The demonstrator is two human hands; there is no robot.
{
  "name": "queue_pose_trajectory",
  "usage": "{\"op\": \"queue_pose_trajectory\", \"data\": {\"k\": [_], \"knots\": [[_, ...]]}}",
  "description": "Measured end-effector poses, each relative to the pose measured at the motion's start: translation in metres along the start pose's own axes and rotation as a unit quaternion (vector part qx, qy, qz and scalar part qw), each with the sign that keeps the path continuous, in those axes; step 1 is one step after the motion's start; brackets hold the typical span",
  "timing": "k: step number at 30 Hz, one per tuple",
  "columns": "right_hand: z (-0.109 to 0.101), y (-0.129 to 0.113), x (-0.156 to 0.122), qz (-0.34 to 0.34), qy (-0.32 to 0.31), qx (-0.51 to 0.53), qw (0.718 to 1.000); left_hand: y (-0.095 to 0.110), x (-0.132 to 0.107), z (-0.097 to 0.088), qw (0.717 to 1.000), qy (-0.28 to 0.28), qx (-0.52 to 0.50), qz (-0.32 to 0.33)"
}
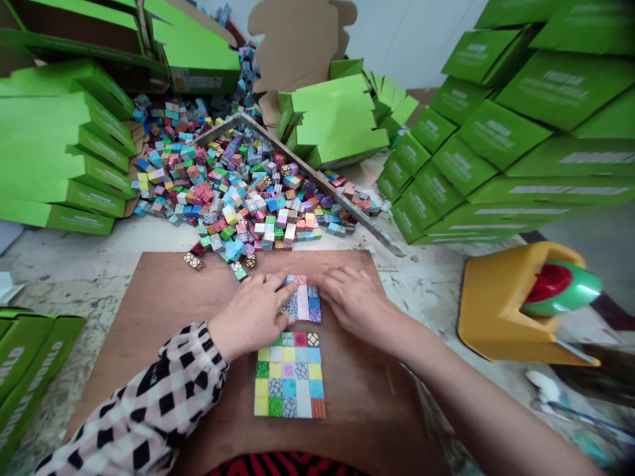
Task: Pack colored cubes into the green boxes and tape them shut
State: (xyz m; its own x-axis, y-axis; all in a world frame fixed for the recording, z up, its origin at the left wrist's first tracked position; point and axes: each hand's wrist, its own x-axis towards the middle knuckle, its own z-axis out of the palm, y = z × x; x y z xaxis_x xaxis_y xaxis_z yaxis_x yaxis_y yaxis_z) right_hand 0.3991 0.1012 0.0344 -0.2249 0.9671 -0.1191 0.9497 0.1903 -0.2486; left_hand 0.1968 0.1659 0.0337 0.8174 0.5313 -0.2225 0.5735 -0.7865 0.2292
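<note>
Near the far edge of a brown board (163, 344), both hands close in on a small set of patterned cube blocks (303, 301). My left hand (255, 304) wraps its fingers and thumb over the left part of this set, hiding some blocks. My right hand (354, 301) has its bent fingers pressed together against the right side. Closer to me lies a larger flat rectangle of patterned blocks (288, 375) in tight rows, a narrow gap apart from the small set. Several loose blocks (238, 270) rest on the board's far left edge.
Behind the board spreads a big heap of loose blocks (238, 192), with an angled metal bar (322, 182) across it. Green boxes stand stacked left (49, 158) and right (476, 152); more green boxes (30, 370) lie front left. A yellow tape dispenser (489, 304) stands right.
</note>
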Motion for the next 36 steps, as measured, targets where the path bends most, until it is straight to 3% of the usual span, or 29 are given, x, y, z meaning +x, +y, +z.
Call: {"op": "queue_pose_trajectory", "data": {"k": [5, 8, 17, 22, 26, 31, 36], "knots": [[0.001, -0.009, 0.002, 0.038, -0.036, -0.024, 0.998, -0.001, 0.0, 0.003, 1.0, 0.008, -0.006, -0.001], [0.001, -0.012, -0.004, 0.041, -0.022, -0.022, 0.999, -0.001, -0.001, 0.004, 1.0, 0.01, -0.011, -0.001], [0.01, -0.009, -0.011, -0.016, -0.014, -0.003, 1.0, 0.0, 0.001, 0.001, 1.0, 0.003, -0.027, -0.006], [0.0, -0.006, -0.005, -0.024, -0.009, 0.002, 1.0, -0.001, 0.0, 0.0, 1.0, -0.003, -0.025, -0.003], [-0.009, 0.004, 0.014, 0.016, 0.029, -0.004, 0.999, -0.003, -0.002, 0.003, 1.0, 0.007, -0.025, 0.002], [-0.008, 0.013, 0.058, 0.045, 0.092, 0.035, 0.994, -0.008, -0.005, 0.006, 0.998, 0.037, -0.041, 0.014], [-0.003, -0.007, 0.088, 0.03, 0.158, 0.087, 0.983, -0.019, -0.001, 0.004, 0.984, 0.134, -0.114, 0.017]]}}
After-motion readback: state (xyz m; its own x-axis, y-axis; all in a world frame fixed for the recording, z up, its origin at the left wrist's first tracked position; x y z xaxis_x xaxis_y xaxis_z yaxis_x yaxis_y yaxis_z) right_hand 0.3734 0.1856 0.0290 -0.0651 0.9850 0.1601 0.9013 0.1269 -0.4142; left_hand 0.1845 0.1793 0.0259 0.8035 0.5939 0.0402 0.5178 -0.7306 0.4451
